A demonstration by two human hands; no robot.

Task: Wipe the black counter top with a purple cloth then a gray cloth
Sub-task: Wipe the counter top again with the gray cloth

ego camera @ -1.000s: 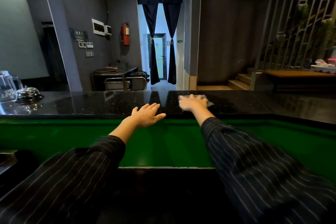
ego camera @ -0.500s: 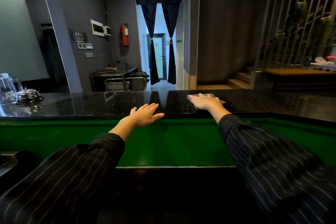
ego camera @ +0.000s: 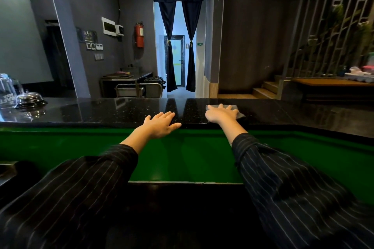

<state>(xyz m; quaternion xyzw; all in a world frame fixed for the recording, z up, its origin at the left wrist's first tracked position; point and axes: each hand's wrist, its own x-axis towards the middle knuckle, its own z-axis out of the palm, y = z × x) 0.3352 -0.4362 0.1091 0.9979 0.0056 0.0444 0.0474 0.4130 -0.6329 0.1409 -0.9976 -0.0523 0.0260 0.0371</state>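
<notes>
The black speckled counter top (ego camera: 113,110) runs across the view at arm's length. On it, right of centre, lies a gray cloth (ego camera: 240,115); only its right edge and far corners show. My right hand (ego camera: 221,113) presses flat on that cloth with the fingers spread. To its left, my left hand (ego camera: 162,123) rests palm down on the counter's near edge, fingers apart, holding nothing. No purple cloth is in view.
A chrome service bell (ego camera: 30,99) and an upturned glass (ego camera: 7,91) stand at the counter's far left. A green panel (ego camera: 182,155) drops below the counter toward me. Stairs and a wooden ledge (ego camera: 332,82) lie beyond on the right.
My right hand slid the gray cloth to the right along the counter, then back a little to the left. My left hand has stayed in place.
</notes>
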